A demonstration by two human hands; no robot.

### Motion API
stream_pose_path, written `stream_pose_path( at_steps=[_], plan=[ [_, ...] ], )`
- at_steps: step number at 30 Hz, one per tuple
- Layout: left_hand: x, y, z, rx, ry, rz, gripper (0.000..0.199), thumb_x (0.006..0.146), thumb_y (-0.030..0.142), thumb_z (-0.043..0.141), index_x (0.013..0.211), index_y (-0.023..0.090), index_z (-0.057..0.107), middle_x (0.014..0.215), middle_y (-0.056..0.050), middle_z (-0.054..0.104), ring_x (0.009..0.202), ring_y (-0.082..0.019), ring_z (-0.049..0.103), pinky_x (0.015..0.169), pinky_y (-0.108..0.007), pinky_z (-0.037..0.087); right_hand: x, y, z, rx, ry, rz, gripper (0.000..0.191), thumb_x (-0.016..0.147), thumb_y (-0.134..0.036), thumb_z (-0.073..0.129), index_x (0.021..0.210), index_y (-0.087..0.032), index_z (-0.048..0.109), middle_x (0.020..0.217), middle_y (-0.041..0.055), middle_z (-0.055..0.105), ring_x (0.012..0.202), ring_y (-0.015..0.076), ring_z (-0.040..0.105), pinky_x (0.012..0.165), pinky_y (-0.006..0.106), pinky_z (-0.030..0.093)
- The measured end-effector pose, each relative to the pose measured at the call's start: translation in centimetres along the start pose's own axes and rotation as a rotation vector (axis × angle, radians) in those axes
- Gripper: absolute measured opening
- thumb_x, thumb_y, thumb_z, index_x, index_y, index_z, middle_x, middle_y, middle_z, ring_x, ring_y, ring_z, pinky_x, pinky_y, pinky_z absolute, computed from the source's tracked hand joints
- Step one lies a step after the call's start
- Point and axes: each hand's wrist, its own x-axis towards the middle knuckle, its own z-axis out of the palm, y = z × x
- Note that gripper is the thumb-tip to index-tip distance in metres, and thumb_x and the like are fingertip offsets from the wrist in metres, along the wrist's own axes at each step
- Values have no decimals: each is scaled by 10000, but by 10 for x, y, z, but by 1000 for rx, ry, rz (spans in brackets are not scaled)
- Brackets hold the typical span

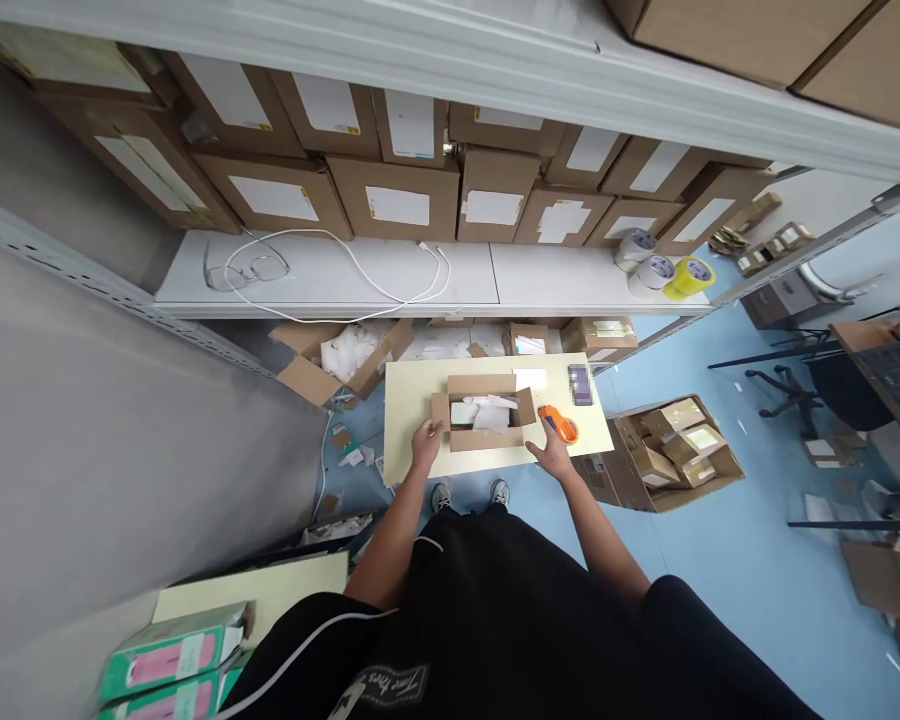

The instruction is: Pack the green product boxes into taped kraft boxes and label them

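An open cardboard box (486,440) stands on the pale yellow table (409,385), its flaps spread. Inside lie white packing pieces (493,417) and a pale green item (463,413). My left hand (426,443) is at the box's left flap, fingers bent around its edge. Just right of the box, my right hand (550,452) has thumb and fingers apart and holds nothing. An orange tape dispenser (558,424) lies beyond its fingertips. A white paper (529,379) and a dark, pixelated item (580,385) lie at the table's back.
Above the table, a shelf (465,275) carries a white cable (356,262), tape rolls (688,278) and labelled boxes (397,200). A large carton (724,470) holding small boxes is on the floor at right. An open box (307,378) with white packing sits at left.
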Motion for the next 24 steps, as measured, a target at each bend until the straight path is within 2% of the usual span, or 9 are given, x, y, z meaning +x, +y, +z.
stream_pose_path(
  at_steps=[2, 5, 8, 10, 13, 17, 20, 24],
  plan=[
    [-7, 3, 8, 108, -109, 164, 582, 913, 414, 653, 1440, 172, 623, 1480, -136, 648, 1419, -312, 564, 1150, -424, 485, 6, 11, 2, 12, -9, 33, 877, 867, -426, 706, 1628, -137, 379, 1614, 197, 488, 1519, 360, 447, 1254, 519, 370],
    [-22, 0, 24, 382, -288, 313, 806, 828, 303, 747, 1579, 188, 479, 1733, -118, 314, 1590, -332, 318, 1260, -437, 359, 16, 17, 7, 31, -53, -12, 963, 859, -425, 727, 1673, -168, 282, 1690, 174, 379, 1573, 334, 363, 1280, 504, 327],
    [-33, -12, 35, 593, -306, 348, 979, 813, 297, 781, 1669, 256, 308, 1792, -77, 101, 1636, -338, 163, 1275, -442, 338, 28, 9, 15, 34, -171, -138, 1030, 858, -391, 740, 1707, -217, 181, 1742, 137, 276, 1605, 305, 294, 1290, 482, 309],
    [-35, -20, 37, 649, -284, 372, 959, 859, 307, 744, 1685, 285, 257, 1796, -58, 86, 1645, -319, 120, 1290, -452, 309, 36, 1, 20, -8, -270, -237, 1057, 841, -320, 756, 1713, -257, 161, 1747, 107, 273, 1618, 297, 260, 1283, 471, 327],
    [-34, -25, 34, 658, -290, 397, 871, 897, 301, 704, 1670, 272, 305, 1794, -63, 101, 1642, -300, 153, 1308, -456, 269, 49, -8, 25, -158, -413, -303, 1126, 759, -188, 804, 1705, -293, 203, 1734, 87, 314, 1630, 338, 203, 1249, 502, 376],
    [-31, -21, 24, 643, -353, 377, 774, 925, 351, 700, 1634, 286, 398, 1795, -51, 94, 1615, -286, 263, 1275, -406, 334, 64, -9, 25, -294, -486, -287, 1131, 700, -233, 900, 1670, -315, 323, 1714, 93, 353, 1613, 428, 205, 1214, 578, 394],
    [-31, -16, 16, 666, -362, 389, 727, 961, 412, 667, 1631, 295, 412, 1784, -48, 165, 1597, -294, 309, 1268, -413, 345, 70, -5, 19, -255, -508, -312, 1105, 695, -304, 927, 1652, -297, 374, 1693, 110, 393, 1589, 443, 270, 1216, 583, 386],
    [-32, -6, 13, 720, -322, 414, 633, 1005, 479, 593, 1597, 288, 474, 1728, -62, 338, 1564, -289, 381, 1267, -428, 352, 67, -1, 13, -61, -492, -385, 976, 774, -308, 867, 1636, -256, 412, 1644, 132, 472, 1511, 360, 449, 1221, 477, 405]
  ],
)
